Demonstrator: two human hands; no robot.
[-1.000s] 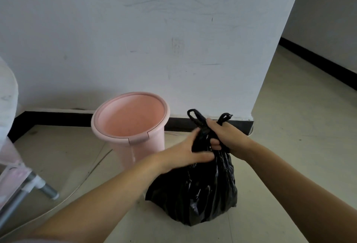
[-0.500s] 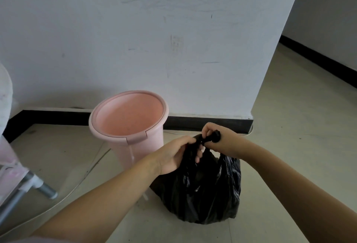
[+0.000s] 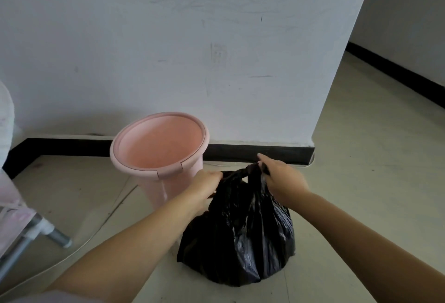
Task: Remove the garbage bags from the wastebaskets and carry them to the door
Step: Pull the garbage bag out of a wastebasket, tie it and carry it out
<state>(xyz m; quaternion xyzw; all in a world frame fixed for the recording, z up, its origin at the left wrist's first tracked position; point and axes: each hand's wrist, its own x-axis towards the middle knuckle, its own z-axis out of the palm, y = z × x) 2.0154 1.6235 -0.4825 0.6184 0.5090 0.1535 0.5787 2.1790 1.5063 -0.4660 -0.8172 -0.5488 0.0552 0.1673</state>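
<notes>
A full black garbage bag (image 3: pixel 243 237) rests on the floor just right of a pink wastebasket (image 3: pixel 159 146), which stands empty with no liner. My left hand (image 3: pixel 204 184) grips the left handle strip of the bag and my right hand (image 3: pixel 281 177) grips the right one. The two strips are pulled apart and taut across the bag's mouth, with a twisted bit of plastic between my hands.
A white wall with a black baseboard (image 3: pixel 260 153) runs behind the wastebasket and ends at a corner on the right, where a passage opens. A metal frame leg (image 3: pixel 55 235) and pale fabric sit at the left. A thin white cable (image 3: pixel 101 221) crosses the tile floor.
My hands were together at the bag's neck with the handle loops sticking up. They have moved apart sideways, drawing the handles tight. The bag sits lower and wider.
</notes>
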